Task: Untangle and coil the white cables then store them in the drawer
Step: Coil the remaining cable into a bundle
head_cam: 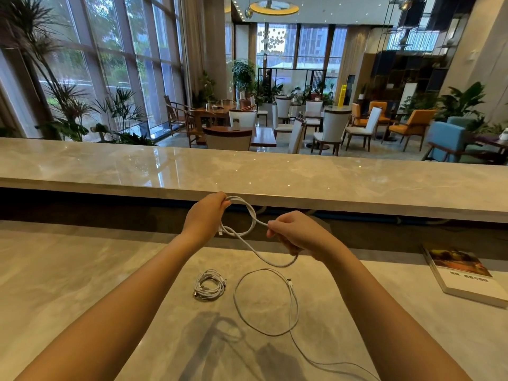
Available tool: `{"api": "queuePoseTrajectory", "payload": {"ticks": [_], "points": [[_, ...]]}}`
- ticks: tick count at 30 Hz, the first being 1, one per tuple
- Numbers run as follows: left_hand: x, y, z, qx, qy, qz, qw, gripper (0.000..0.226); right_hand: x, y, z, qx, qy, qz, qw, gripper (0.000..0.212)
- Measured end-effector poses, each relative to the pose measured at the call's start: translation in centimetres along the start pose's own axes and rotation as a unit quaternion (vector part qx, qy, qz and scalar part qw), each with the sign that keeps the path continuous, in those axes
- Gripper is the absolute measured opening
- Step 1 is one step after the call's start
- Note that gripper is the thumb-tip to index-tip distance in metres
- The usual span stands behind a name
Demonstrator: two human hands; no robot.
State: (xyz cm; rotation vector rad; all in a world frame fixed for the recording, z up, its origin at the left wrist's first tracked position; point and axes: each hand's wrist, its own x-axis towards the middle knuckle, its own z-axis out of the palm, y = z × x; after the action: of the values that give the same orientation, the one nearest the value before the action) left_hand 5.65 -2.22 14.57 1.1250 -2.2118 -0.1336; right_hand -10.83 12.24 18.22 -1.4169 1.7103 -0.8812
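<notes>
Above the marble counter (82, 270) my left hand (206, 215) grips the top of a small coil of white cable (251, 215). My right hand (295, 232) pinches the same cable where it leaves the coil, and a slack loop hangs below my right hand. On the counter below lies a tightly coiled white cable (209, 285). To its right a loose white cable (264, 303) forms one wide loop, its plug near the top right and its tail running off toward the bottom edge. No drawer is visible.
A book (464, 276) lies on the counter at the right. Behind my hands runs a raised marble ledge (247, 171) with a dark gap under it. Beyond it is a lounge with chairs, tables and plants.
</notes>
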Motion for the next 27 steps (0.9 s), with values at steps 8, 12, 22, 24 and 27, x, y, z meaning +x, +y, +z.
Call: {"api": "queuePoseTrajectory", "payload": {"ticks": [8,12,22,24,27], "points": [[-0.1,-0.7,-1.7,0.11,-0.001,0.101,0.989,0.022,-1.5,-0.6,-1.8,0.024,-0.092,-0.017,0.995,0.026],[-0.3,-2.5,-2.2,0.134,0.03,0.093,0.986,0.018,-1.8,0.3,-3.2,0.155,-0.109,-0.017,0.982,0.021],[-0.5,0.6,-1.2,-0.255,-0.02,-0.167,0.952,0.023,0.8,3.9,0.6,-0.25,0.058,-0.012,0.966,0.023],[-1.0,2.3,-1.1,-0.383,-0.057,-0.231,0.893,0.024,1.1,3.8,1.3,-0.246,0.105,-0.03,0.963,0.023],[-2.6,4.2,-0.5,-0.45,-0.112,-0.26,0.847,0.023,1.1,2.4,1.7,-0.07,0.126,-0.06,0.988,0.018]]}}
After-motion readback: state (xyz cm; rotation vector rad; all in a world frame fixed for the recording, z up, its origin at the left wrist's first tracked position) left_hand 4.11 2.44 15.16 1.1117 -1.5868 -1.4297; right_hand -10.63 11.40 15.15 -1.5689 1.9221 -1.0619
